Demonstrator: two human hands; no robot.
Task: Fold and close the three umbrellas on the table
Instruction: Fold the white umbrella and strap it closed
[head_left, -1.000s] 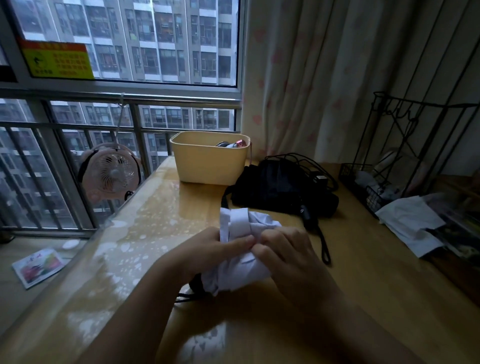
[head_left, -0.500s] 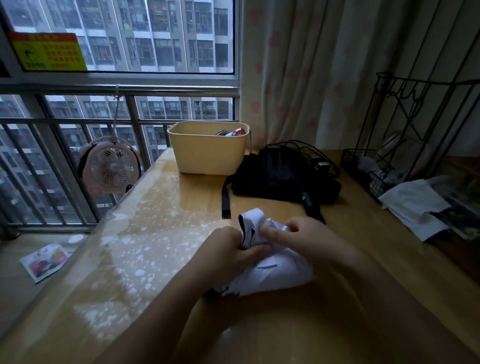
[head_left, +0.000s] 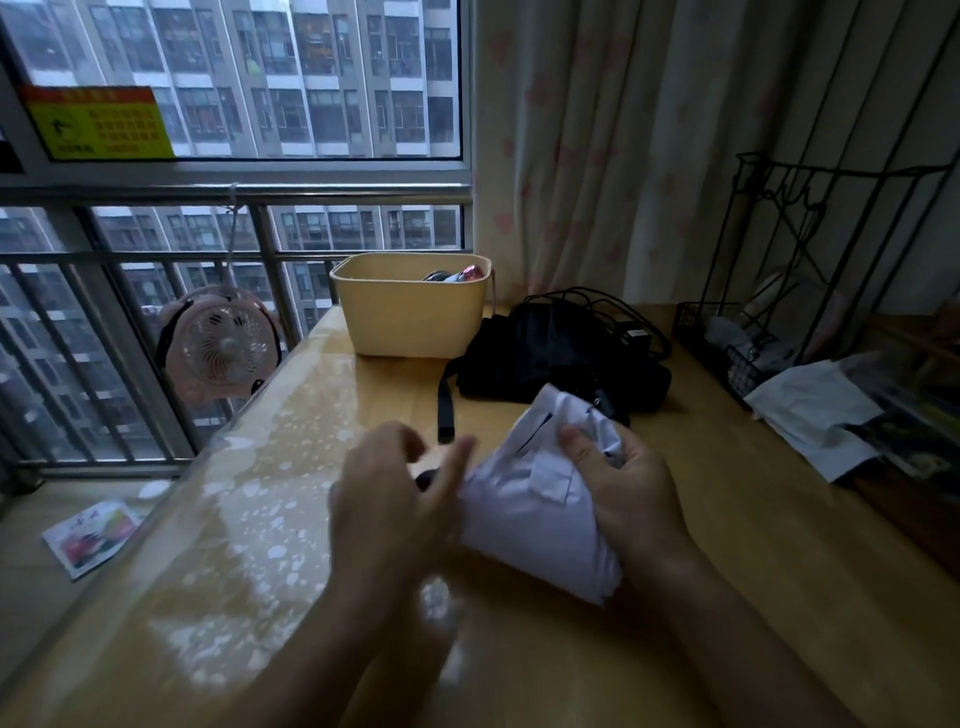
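White umbrella (head_left: 530, 499); black umbrella (head_left: 550, 358); cream bin (head_left: 410, 322).

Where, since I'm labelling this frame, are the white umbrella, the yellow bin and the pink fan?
white umbrella (head_left: 524, 514), head view, middle of its folded canopy.
yellow bin (head_left: 410, 325), head view, front wall.
pink fan (head_left: 222, 344), head view, centre of its grille.

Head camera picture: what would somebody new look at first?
First, the crumpled white umbrella in the middle of the table, gripped by the right hand, with the blurred left hand at its other end. Next, the black bundle just behind it and the yellow tub by the window. A small pink fan hangs on the railing, left of the table.
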